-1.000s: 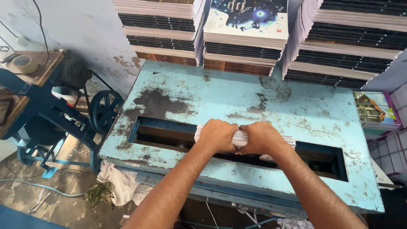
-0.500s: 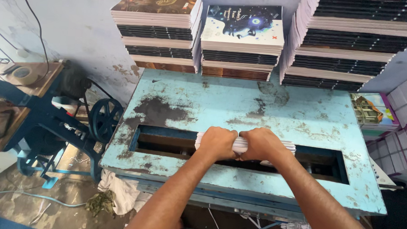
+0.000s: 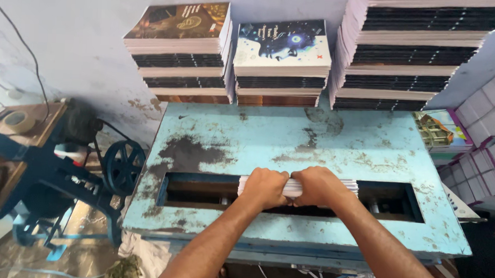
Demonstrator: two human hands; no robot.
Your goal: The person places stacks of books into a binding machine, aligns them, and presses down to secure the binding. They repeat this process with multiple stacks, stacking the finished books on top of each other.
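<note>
Both hands, the left hand (image 3: 265, 188) and right hand (image 3: 318, 186), clamp a white sheaf of pages (image 3: 295, 186) at centre frame, over the slot (image 3: 200, 191) in the worn blue machine table (image 3: 292, 141). Even pressure from both sides should keep its edges flush (probably unbound sheets). Since half a second ago the grip looks unchanged; stacked books (image 3: 282, 54) sit a little lower in frame.

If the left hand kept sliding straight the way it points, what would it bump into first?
The left hand points right along the white paper bundle, so it would most likely meet the right hand first; they look almost touching.
</note>
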